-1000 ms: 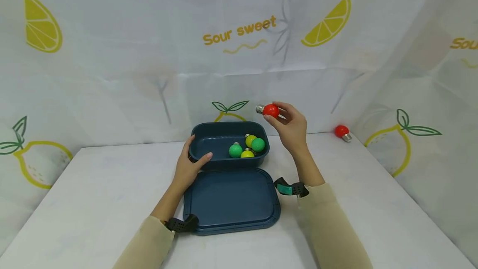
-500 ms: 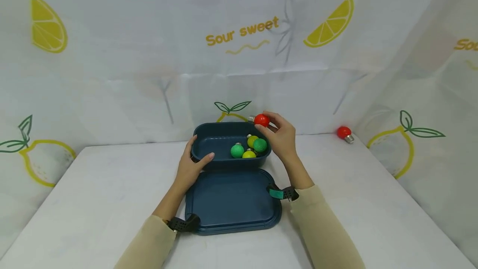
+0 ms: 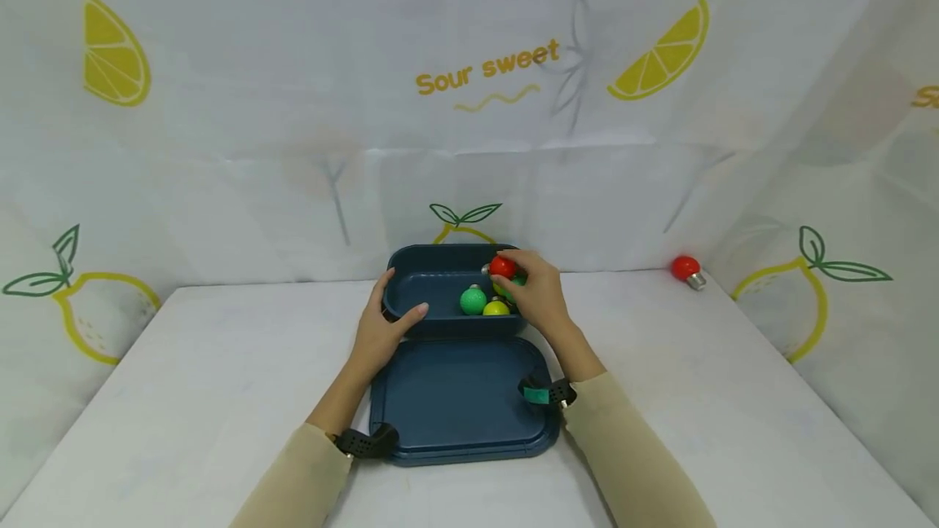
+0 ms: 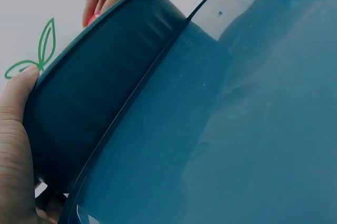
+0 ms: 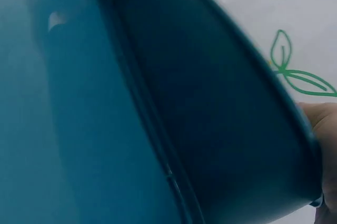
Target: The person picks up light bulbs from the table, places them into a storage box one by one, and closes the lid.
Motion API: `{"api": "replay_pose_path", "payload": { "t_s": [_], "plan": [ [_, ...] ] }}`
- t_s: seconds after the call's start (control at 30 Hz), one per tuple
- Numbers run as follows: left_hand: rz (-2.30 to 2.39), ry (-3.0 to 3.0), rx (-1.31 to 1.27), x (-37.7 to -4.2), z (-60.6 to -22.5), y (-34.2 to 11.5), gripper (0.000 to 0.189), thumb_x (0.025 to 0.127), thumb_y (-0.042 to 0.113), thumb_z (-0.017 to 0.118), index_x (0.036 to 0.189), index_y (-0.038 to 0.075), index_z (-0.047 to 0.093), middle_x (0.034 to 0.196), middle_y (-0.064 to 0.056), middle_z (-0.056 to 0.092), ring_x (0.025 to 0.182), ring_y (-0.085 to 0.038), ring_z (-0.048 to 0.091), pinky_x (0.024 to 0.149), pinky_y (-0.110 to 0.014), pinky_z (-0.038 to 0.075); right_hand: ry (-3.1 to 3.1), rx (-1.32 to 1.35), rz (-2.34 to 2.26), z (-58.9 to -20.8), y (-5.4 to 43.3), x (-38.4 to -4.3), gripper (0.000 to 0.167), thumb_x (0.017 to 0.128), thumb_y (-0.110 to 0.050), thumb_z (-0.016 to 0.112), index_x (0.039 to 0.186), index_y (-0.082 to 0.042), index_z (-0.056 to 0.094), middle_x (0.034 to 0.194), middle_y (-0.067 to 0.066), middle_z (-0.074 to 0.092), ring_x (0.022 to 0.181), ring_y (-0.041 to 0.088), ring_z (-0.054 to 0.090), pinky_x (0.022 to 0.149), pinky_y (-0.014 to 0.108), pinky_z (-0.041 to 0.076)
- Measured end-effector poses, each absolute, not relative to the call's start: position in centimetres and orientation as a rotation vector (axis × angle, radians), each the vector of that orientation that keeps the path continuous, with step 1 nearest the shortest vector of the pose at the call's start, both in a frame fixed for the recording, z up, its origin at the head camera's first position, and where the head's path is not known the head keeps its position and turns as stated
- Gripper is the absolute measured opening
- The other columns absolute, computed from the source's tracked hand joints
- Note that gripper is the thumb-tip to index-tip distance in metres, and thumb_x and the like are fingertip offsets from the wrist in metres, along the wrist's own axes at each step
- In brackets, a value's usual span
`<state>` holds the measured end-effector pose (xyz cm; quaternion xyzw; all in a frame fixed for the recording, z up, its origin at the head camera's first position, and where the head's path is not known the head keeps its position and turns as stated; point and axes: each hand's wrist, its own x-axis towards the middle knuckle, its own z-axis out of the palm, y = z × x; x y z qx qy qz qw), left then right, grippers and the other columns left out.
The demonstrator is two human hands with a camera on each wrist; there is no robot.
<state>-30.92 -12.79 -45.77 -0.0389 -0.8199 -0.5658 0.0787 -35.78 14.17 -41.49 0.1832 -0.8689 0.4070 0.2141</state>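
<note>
Head view: red bulb (image 3: 502, 268) over the right end of the dark blue box (image 3: 455, 328), pinched in right grip (image 3: 541, 290). Left grip (image 3: 376, 332) holds box's left end, thumb at front. Green bulb (image 3: 473, 301), yellow bulb (image 3: 496, 309) inside. Lid (image 3: 465, 402) in front; second red bulb (image 3: 685, 268) far right on white surface (image 3: 242, 389).

reading "sour sweet" in orange lettering (image 3: 487, 68) high on the white backdrop (image 3: 293, 210), running as two words on one line and slanting upward to the right; also showing on the backdrop, at the head view's far right edge, a cut-off orange fragment (image 3: 926, 96) beginning with "s".
</note>
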Motion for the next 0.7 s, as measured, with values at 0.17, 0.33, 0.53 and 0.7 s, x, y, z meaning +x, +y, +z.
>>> {"api": "replay_pose_path", "payload": {
  "t_s": [0.17,0.33,0.53,0.7],
  "plan": [
    [-1.699,-2.45,-0.13,-30.9,-45.6,-12.9,0.092,0.089,0.044,0.074,0.162,0.026,0.021,0.17,-0.007,0.02,0.156,-0.033,0.023,0.123,-0.062,0.025,-2.517,0.517,1.048,-41.2,13.8,-35.4,0.041,0.089,-0.016,0.078,0.128,-0.006,0.07,0.133,0.015,0.068,0.123,0.035,0.064,0.101,0.047,0.055],
    [-1.696,-2.448,-0.131,-31.0,-45.4,-12.9,0.092,0.088,0.045,0.074,0.162,0.027,0.021,0.17,-0.007,0.02,0.156,-0.034,0.024,0.122,-0.062,0.025,-2.638,0.521,0.95,-40.5,13.6,-35.3,0.041,0.09,-0.017,0.077,0.129,-0.007,0.069,0.135,0.013,0.067,0.124,0.035,0.063,0.101,0.047,0.055],
    [-1.696,-2.453,-0.128,-31.0,-45.5,-12.8,0.092,0.089,0.044,0.074,0.162,0.027,0.021,0.17,-0.006,0.019,0.156,-0.033,0.023,0.122,-0.062,0.025,-2.765,0.537,0.854,-40.2,13.6,-35.5,0.04,0.091,-0.016,0.076,0.13,-0.008,0.069,0.135,0.013,0.066,0.122,0.036,0.063,0.098,0.049,0.056],
    [-1.7,-2.446,-0.121,-31.0,-45.7,-12.7,0.091,0.089,0.044,0.073,0.162,0.026,0.022,0.17,-0.006,0.02,0.156,-0.033,0.023,0.123,-0.062,0.024,-2.821,0.57,0.803,-40.3,13.6,-35.6,0.041,0.091,-0.016,0.076,0.131,-0.009,0.069,0.135,0.013,0.066,0.12,0.035,0.064,0.098,0.049,0.056]
  ]
}}
